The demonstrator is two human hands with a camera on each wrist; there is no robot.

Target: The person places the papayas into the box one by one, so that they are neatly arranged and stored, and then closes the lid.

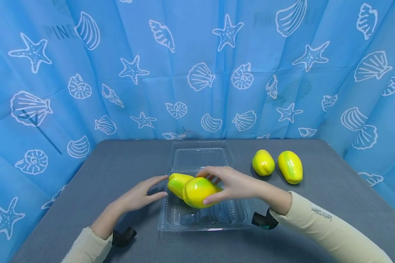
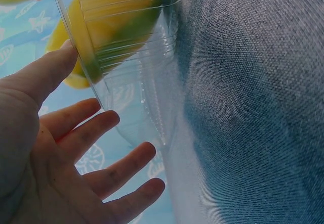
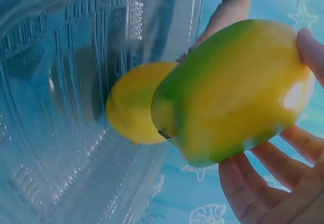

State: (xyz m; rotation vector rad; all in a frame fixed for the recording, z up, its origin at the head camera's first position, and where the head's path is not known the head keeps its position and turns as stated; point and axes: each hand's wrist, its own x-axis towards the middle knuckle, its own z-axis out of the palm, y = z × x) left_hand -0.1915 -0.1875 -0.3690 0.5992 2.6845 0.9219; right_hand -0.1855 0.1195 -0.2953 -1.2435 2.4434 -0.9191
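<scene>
My right hand (image 1: pixel 232 184) grips a yellow papaya with green streaks (image 1: pixel 199 192), thumb on the near side and fingers over the far side. In the right wrist view this papaya (image 3: pixel 233 97) is up above a clear plastic clamshell box (image 1: pixel 204 227). A second papaya (image 1: pixel 177 182) lies in the left part of the box, partly hidden behind the held one. My left hand (image 1: pixel 139 193) is at the box's left side with spread fingers and holds nothing. In the left wrist view its thumb (image 2: pixel 55 67) lies right at the box's clear wall.
Two more yellow-green papayas stand on the grey table (image 1: pixel 128 157) at the back right, a rounder one (image 1: pixel 263 163) and a longer one (image 1: pixel 290 167). The box's lid (image 1: pixel 200 157) lies folded back behind it. A blue curtain with seashells (image 1: pixel 197 98) hangs behind the table.
</scene>
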